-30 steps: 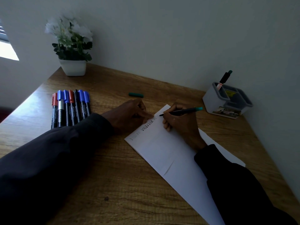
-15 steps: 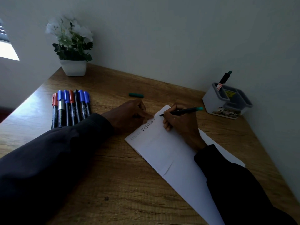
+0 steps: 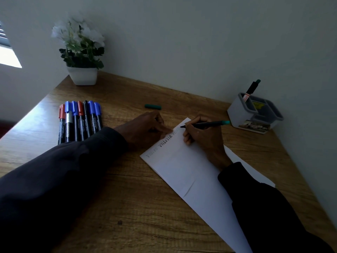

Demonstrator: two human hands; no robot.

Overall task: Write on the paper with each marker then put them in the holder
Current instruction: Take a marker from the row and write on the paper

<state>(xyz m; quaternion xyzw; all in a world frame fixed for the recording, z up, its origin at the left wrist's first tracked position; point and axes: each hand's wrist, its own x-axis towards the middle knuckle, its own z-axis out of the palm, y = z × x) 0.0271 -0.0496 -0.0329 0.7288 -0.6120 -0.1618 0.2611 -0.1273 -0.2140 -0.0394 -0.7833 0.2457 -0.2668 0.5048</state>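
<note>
Bare surface (image 3: 206, 106) lies open between the paper's (image 3: 189, 172) far corner and the holder (image 3: 255, 115) at two o'clock. A stored marker (image 3: 252, 88) stands in the holder's far-left compartment, with the wall (image 3: 200, 42) close behind. A green cap (image 3: 152, 106) lies at twelve. At ten are a row of markers (image 3: 80, 121) and a plant pot (image 3: 82, 75).

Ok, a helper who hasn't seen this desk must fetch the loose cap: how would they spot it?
On the wooden desk, look toward the wall, between the flower pot and the white holder. The cap lies just beyond the left hand. It is short, green and alone, unlike the long markers lined up at left.
</note>
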